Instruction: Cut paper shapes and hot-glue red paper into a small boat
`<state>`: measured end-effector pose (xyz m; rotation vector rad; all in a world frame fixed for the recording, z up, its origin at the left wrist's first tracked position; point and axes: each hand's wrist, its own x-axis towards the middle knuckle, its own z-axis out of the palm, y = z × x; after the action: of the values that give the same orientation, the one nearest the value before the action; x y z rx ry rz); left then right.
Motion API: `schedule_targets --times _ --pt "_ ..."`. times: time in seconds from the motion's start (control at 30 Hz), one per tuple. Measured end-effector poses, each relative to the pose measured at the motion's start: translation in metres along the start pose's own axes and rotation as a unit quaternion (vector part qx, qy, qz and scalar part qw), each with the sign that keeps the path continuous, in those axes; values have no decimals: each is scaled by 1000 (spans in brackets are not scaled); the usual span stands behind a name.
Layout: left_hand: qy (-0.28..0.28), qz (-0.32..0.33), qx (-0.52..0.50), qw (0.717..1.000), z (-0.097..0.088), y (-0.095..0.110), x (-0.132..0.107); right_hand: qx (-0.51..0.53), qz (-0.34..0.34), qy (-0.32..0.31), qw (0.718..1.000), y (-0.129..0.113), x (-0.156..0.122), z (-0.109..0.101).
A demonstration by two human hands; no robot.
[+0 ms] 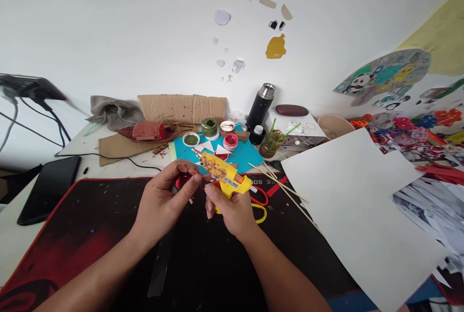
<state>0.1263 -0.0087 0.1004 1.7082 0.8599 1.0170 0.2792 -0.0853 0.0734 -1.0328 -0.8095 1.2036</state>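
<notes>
My right hand (pixel 232 210) is wrapped round the handle of a yellow hot glue gun (pixel 223 169). The gun's nozzle points to the upper left, and brown stains cover its front. Close beside it, my left hand (pixel 168 193) has its fingers curled in and the thumb against them. Something small, dark and red shows behind those fingers, too hidden to name. Red and yellow scissor handles (pixel 261 213) lie on the black mat (pixel 203 263), partly behind my right hand.
Open paint pots (pixel 209 128) stand on blue paper (pixel 181 150). Behind are a black thermos (pixel 260 106) and a jar of brushes (pixel 271 144). Thin wooden sticks (pixel 297 205) and a white sheet (pixel 362 215) lie to the right. A phone-like black tablet (pixel 49 191) is at left.
</notes>
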Motion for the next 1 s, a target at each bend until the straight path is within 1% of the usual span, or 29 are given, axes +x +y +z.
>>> schedule_targets --times 0.2,0.33,0.5,0.7,0.83,1.0 --pt "0 -28 -30 999 1 3 0 -16 -8 -8 1000 -2 -1 1" --pt "-8 -47 -34 998 0 8 0 3 -3 -15 1000 -2 0 1" --pt "-19 -27 -24 999 -7 11 2 10 -6 -19 1000 -2 0 1" --pt "-46 -17 -27 998 -15 5 0 13 2 -14 1000 -1 0 0" --pt "-64 -18 -43 997 -16 3 0 12 1 -12 1000 -4 0 0" --pt "-55 2 -55 997 -15 -1 0 3 -2 -13 1000 -4 0 1"
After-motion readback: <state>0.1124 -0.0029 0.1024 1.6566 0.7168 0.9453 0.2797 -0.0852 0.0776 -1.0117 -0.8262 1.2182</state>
